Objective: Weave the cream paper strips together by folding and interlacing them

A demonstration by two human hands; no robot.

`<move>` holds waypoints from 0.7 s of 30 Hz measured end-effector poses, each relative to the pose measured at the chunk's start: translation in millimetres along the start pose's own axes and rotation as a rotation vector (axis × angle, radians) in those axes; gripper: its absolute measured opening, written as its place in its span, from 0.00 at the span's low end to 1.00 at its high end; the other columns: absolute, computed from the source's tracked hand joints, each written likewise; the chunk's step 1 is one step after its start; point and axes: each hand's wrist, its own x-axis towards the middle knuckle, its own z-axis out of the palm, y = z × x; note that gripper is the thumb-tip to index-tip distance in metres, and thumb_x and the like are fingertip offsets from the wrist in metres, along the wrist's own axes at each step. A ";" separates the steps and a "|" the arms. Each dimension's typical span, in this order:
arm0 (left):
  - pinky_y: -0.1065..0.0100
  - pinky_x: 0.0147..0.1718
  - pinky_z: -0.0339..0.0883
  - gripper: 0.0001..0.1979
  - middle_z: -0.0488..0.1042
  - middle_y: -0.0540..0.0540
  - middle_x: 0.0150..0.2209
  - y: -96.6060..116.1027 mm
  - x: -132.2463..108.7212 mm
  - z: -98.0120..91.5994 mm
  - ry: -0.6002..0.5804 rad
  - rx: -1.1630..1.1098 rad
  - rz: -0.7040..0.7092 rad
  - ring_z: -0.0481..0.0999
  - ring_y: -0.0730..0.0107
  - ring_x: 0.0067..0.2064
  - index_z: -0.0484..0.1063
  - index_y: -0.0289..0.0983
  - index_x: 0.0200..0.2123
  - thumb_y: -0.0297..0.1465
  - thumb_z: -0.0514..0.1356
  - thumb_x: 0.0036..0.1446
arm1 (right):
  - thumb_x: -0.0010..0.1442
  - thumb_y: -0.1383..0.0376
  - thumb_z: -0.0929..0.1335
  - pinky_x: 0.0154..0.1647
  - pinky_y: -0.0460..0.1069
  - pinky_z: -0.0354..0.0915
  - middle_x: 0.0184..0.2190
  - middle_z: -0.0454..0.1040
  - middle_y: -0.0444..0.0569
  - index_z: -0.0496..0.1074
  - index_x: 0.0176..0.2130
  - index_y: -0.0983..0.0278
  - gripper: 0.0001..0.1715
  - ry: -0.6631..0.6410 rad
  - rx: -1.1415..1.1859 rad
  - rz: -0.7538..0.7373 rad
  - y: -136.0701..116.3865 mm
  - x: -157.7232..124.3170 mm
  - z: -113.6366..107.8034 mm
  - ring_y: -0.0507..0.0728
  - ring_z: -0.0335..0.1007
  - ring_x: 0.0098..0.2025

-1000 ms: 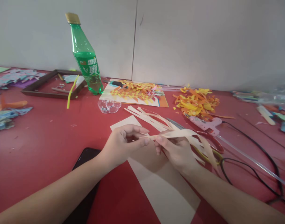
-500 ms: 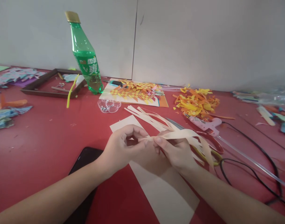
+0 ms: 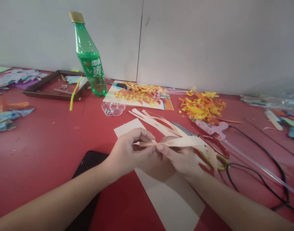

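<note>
Cream paper strip (image 3: 185, 141): narrow left end now pokes further past the left fingertips toward the palm; trailing right end has pulled in a bit, so the narrowing seems to be progressing along it. Right hand (image 3: 181, 158) pinches it, thumb on top; left hand (image 3: 127, 150) curls thumb and index around the end, can't tell if clamped. Hands nearly meet, forearms angled inward, above cream sheet (image 3: 172, 195); scissors (image 3: 226, 150) just right of right fingers.

Red tabletop (image 3: 50, 138) against a pale grey panelled wall (image 3: 197, 41)
A dark, near-vertical seam (image 3: 139, 41) splits the wall; the light is soft, dimming toward the upper right.
</note>
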 end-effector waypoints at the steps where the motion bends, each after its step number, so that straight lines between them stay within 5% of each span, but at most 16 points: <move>1: 0.69 0.35 0.70 0.08 0.75 0.47 0.33 0.7 0.3 0.1 0.005 -0.013 -0.004 0.77 0.68 0.35 0.67 0.37 0.35 0.30 0.64 0.53 | 0.59 0.62 0.70 0.26 0.47 0.67 0.18 0.72 0.44 0.74 0.23 0.63 0.14 0.005 0.015 0.014 0.4 0.2 0.1 0.52 0.69 0.23; 11: 0.77 0.27 0.62 0.13 0.66 0.55 0.27 -0.1 2.1 -5.1 0.124 -0.145 -0.041 0.67 0.80 0.27 0.62 0.38 0.31 0.28 0.66 0.50 | 0.54 0.56 0.73 0.16 0.44 0.60 0.19 0.71 0.44 0.74 0.24 0.65 0.15 0.166 0.267 0.263 11.6 -0.4 1.3 0.50 0.65 0.19; 17: 0.72 0.38 0.68 0.10 0.68 0.56 0.27 -3.9 5.3 -18.2 0.327 -0.200 0.017 0.72 0.77 0.33 0.63 0.39 0.34 0.28 0.64 0.53 | 0.52 0.58 0.75 0.18 0.44 0.63 0.19 0.71 0.43 0.73 0.22 0.65 0.15 0.276 0.383 0.271 11.7 5.1 -3.1 0.48 0.64 0.18; 21: 0.69 0.41 0.68 0.14 0.74 0.49 0.38 -1.0 3.4 -13.6 0.102 0.017 0.040 0.75 0.70 0.41 0.70 0.40 0.44 0.32 0.64 0.54 | 0.56 0.59 0.72 0.19 0.44 0.62 0.18 0.70 0.43 0.73 0.23 0.65 0.15 0.169 0.224 0.186 8.8 2.1 -2.0 0.49 0.64 0.19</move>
